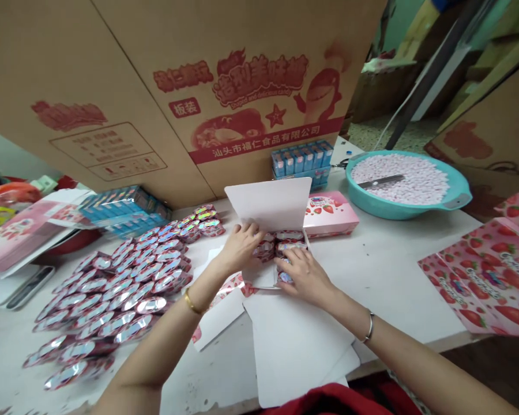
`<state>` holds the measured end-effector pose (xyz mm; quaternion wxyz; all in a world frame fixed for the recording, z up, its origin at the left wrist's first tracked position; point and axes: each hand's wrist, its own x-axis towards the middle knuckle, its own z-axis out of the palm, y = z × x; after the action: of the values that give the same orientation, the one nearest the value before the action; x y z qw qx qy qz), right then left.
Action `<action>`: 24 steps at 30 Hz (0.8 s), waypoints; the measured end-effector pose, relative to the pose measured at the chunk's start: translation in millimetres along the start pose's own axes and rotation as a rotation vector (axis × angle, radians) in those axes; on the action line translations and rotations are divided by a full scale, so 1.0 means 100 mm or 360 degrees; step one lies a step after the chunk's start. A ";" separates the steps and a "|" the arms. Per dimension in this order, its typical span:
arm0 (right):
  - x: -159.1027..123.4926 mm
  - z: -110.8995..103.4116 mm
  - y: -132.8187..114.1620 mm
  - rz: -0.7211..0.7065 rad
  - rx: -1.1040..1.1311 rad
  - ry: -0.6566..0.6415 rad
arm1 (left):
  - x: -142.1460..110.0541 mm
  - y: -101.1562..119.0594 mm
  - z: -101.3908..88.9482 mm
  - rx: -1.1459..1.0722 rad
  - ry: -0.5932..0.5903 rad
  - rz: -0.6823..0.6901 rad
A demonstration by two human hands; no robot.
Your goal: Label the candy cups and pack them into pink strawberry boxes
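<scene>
An open strawberry-print carton (262, 275) with a white inside stands in front of me, its lid (271, 199) raised. Shiny red-and-silver candy packs (289, 236) fill the carton's back and right side; bare white bottom shows at the front left. Over the left wall and back-left packs lies my left hand (241, 246), fingers bent and slightly apart; their exact contact is hidden. My right hand (306, 275) reaches in from the right, thumb and fingers around a candy pack (285, 277) near the front. Rows of similar packs (130, 288) lie to the left.
Behind stands a big brown cardboard box (259, 69). Blue wrapped packs (303, 161) and a closed pink carton (331, 214) are at the back. A turquoise basin (398, 210) holds pale candies. Flat white card (298, 340) lies in front, strawberry-print sheets (488, 276) at right, a scale (28, 287) at left.
</scene>
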<state>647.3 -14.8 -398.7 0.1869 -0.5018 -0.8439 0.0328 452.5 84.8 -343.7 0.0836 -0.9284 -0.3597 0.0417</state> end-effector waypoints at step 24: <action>-0.04 -0.03 -0.01 -0.0012 0.0008 0.0036 | -0.30 -1.56 0.89 -0.0029 0.0103 -0.0738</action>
<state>648.6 -18.9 -397.1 0.1977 -0.4985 -0.8435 0.0287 315.0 189.2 -401.5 0.0940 -0.8226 -0.5607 -0.0116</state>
